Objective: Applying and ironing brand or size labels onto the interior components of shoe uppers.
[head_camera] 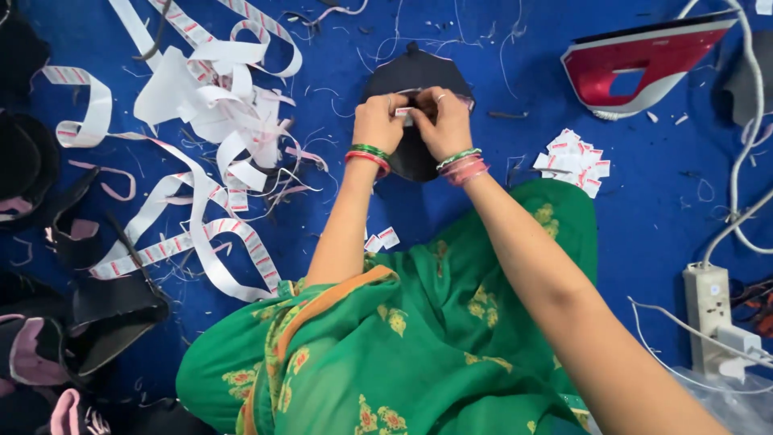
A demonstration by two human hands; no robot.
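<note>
Blue cloth surface [660, 225] fills the view, littered with thread scraps. Green patterned garment [419, 338] covers the person's lap at bottom centre.

Left side: big tangle of white label tape [211, 105] with red marks, loops trailing down toward the lap. Dark fabric pieces with pink lining [48, 338] stacked along the left edge.

Top right: red and white iron [640, 64] lying on the cloth, cord running down the right edge to a white power strip [708, 310].

Centre top: dark rounded fabric piece [412, 80] flat on the cloth, partly under both hands. Just right of it, small pile of cut white labels [573, 161]. Two more cut labels [382, 239] sit near the left forearm.

Left hand [378, 121] and right hand [443, 121] are touching, both resting on the dark piece. Fingertips of both pinched closed on one small white label [405, 114], held between them right over the dark piece. Bangles on both wrists, ring on right hand.
</note>
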